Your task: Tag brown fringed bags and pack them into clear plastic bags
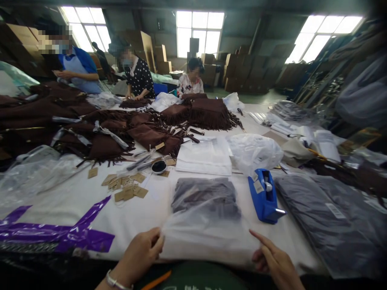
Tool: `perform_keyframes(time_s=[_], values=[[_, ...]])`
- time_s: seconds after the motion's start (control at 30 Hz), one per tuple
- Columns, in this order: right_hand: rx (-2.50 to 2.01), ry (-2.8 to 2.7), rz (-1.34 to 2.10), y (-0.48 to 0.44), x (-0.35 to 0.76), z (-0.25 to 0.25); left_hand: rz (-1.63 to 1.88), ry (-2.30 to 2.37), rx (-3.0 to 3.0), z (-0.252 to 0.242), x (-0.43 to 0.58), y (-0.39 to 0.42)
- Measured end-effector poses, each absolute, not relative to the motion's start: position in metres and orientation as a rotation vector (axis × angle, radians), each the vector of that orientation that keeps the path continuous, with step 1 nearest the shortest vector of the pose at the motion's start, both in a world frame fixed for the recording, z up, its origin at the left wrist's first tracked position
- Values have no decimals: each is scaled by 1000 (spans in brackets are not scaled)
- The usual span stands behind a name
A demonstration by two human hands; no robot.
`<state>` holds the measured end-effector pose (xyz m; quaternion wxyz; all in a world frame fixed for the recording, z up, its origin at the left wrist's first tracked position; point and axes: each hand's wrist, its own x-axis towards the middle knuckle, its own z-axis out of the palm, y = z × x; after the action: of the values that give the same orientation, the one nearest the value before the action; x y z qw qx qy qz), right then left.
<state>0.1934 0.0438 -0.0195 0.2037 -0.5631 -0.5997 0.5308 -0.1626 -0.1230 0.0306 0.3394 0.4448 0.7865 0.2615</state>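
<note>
A frosted plastic bag [208, 233] lies flat in front of me, its far half filled with a dark brown folded item [205, 195]. My left hand [146, 247] pinches the bag's near left edge, with a bracelet at the wrist. Beside the bag's right edge is my right hand [273, 259], index finger stretched forward and the other fingers partly curled; I see nothing held in it. A blue tape dispenser [264, 197] stands to the right of the bag. Behind the bag lies a stack of white plastic bags [204, 157].
Brown tags [128, 187] and a small dish of black material [159, 166] lie left. Fringed brown bags [208, 112] cover the far side. Packed grey bags [329, 213] lie right. Purple tape [57, 233] marks the near left edge. Several co-workers [139, 76] are across the table.
</note>
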Motion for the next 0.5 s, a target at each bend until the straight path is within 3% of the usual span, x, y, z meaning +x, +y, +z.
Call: perform_keyframes(time_s=[0.13, 0.23, 0.33, 0.5], values=[[-1488, -1834, 1412, 10, 182, -22, 624, 2266, 1596, -6, -156, -136], [-934, -2213, 1606, 1, 148, 9, 734, 2090, 1952, -15, -156, -122], [-440, -2500, 1730, 8, 98, 32, 976, 1997, 1942, -14, -153, -97], [-460, -2576, 1170, 34, 26, 1, 1178, 2044, 2083, -16, -141, -80]])
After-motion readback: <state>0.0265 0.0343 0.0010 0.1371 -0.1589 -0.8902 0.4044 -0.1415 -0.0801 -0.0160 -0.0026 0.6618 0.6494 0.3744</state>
